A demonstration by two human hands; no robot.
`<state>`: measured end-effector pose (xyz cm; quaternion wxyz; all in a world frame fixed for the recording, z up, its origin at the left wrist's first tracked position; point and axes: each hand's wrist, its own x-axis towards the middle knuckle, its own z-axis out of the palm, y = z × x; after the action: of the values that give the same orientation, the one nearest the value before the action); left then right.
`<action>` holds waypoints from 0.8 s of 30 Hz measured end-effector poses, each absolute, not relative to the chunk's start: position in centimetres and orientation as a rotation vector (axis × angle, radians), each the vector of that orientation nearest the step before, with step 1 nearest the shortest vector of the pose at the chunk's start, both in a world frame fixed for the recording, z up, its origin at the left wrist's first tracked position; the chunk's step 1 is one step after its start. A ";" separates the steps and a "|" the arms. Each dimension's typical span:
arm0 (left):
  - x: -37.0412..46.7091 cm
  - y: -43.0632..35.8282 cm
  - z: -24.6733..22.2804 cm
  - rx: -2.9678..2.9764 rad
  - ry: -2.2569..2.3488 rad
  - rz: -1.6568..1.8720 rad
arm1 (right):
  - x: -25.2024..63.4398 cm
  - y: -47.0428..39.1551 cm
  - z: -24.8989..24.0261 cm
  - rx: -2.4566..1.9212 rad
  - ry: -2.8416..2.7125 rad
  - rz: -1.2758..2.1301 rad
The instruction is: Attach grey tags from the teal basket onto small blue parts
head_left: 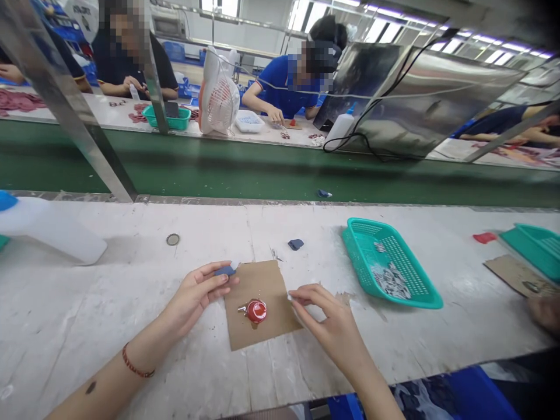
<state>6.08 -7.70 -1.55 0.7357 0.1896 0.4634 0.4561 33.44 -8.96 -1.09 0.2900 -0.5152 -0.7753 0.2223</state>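
My left hand [192, 297] is closed on a small dark blue piece [224, 270], with something whitish at its upper end. My right hand [326, 315] pinches a tiny white piece [289, 296] between thumb and fingertips, over the right edge of a brown cardboard sheet [266, 281]. On that sheet, between my hands, sits a small round red dish [256, 311] with a glossy surface. A thin, shiny tip juts out on its left side, and wet-looking brown marks surround it. Another dark blue piece [296, 244] lies on the table beyond the cardboard.
A green basket [365, 274] with small grey-white pieces stands to the right. A bottle cap [172, 240] and a white bottle [48, 227] lie on the left. At the far right are a second green basket [534, 248] and another person's hand [545, 312]. Co-workers sit across the green belt [219, 169].
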 end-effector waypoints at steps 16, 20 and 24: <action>5.6 -8.4 -1.6 0.520 0.802 0.854 | 28.0 -9.9 -0.3 -1.192 -2.476 0.438; 5.7 -8.6 -1.7 0.507 0.804 0.896 | 28.0 -9.8 0.1 -1.205 -2.412 0.560; 6.1 -8.7 -2.4 0.567 0.908 0.891 | 28.1 -9.3 1.0 -1.233 -2.134 0.880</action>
<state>6.06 -8.70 -2.41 0.7671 0.2613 0.4182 0.4104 28.07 -9.31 1.02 0.2593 -0.4549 -0.7876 0.3247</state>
